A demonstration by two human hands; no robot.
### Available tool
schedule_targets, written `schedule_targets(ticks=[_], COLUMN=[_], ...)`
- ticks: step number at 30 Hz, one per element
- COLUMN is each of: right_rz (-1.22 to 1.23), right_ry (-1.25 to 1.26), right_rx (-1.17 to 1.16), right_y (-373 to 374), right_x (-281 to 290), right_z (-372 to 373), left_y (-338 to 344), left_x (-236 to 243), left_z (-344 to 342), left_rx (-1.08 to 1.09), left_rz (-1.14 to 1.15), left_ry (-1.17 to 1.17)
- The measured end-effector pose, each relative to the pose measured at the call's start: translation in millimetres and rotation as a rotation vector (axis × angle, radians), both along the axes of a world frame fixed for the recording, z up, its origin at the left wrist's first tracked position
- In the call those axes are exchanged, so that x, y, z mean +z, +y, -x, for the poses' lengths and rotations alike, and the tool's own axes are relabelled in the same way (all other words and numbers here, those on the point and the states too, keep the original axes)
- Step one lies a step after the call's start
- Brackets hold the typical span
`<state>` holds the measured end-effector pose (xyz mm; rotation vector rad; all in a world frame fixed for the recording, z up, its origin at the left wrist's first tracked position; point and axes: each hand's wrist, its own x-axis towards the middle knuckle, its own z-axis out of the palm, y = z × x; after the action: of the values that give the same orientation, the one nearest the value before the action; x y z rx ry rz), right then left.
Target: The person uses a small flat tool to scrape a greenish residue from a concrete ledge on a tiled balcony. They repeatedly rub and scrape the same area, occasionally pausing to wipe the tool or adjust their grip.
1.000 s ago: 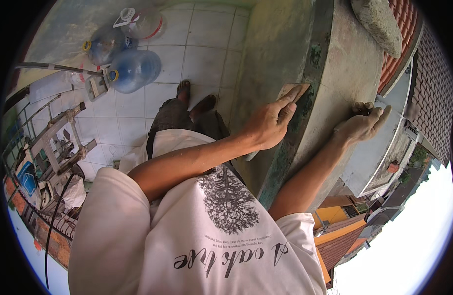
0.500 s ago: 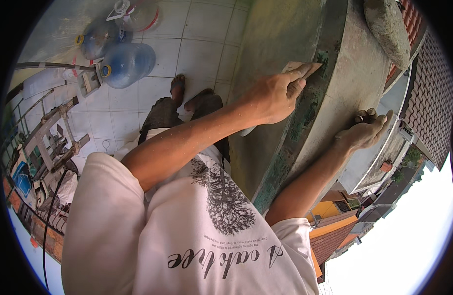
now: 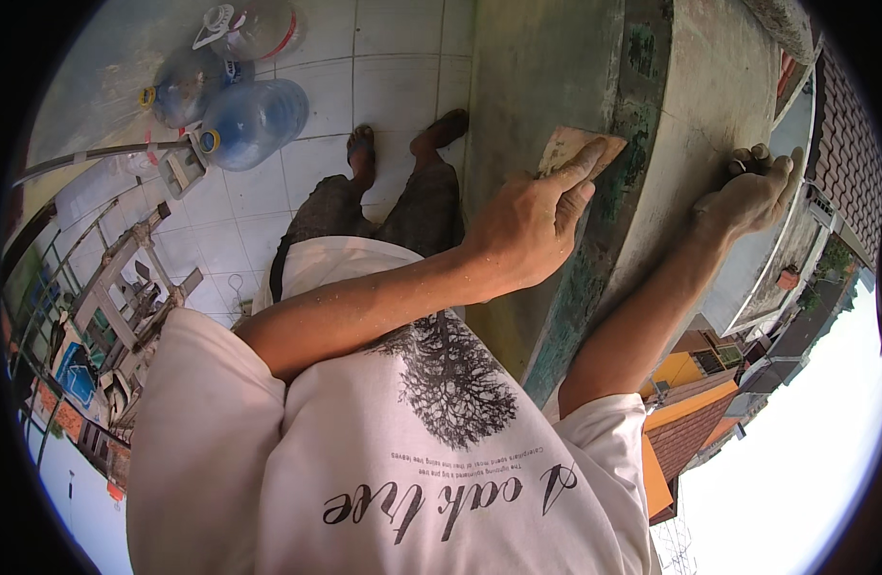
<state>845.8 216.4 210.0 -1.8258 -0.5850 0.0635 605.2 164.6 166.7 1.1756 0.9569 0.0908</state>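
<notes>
My left hand [image 3: 527, 225] reaches across my body, its fingers closed on what looks like a putty knife [image 3: 567, 144]. Only a flat, tan, crusted blade shows; the handle is hidden by the hand. The blade lies beside the worn dark-green edge strip [image 3: 608, 206] of a grey wall [image 3: 517, 86]. On the right, my right forearm lies along the pale top of the wall [image 3: 695, 115]. Dusty and curled, my right hand [image 3: 745, 199] is at the outer side of that top. Its fingers look dark, and what they hold, if anything, cannot be made out.
Large blue water bottles [image 3: 254, 125] stand on the white tiled floor [image 3: 311, 163] at the upper left. A worn wooden frame [image 3: 125, 287] is at the left. Beyond the wall are tiled roofs [image 3: 848, 144] and an orange building [image 3: 685, 383]. A rounded stone-like piece [image 3: 786, 24] sits on the wall top.
My view has shifted, showing more of my legs. The left hand keeps its tool, with more of the blade showing. My right hand now appears farther right and higher in the view.
</notes>
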Motion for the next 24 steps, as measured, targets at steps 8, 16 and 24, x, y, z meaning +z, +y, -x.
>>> schedule_targets(ticks=[8,16,24], right_rz=[-0.063,-0.051,-0.082], right_ry=[0.052,0.030,0.057], right_rx=[0.047,0.040,0.108], right_y=[-2,2,-2], right_x=[-2,-3,-2], right_z=[-6,-6,-2], left_y=[-25,-14,-11], left_x=[6,9,15], left_z=[-5,-8,-3], left_rx=[0.189,0.195,0.086], left_rz=[0.019,0.029,-0.085], left_ry=[-0.250,-0.183,-0.057])
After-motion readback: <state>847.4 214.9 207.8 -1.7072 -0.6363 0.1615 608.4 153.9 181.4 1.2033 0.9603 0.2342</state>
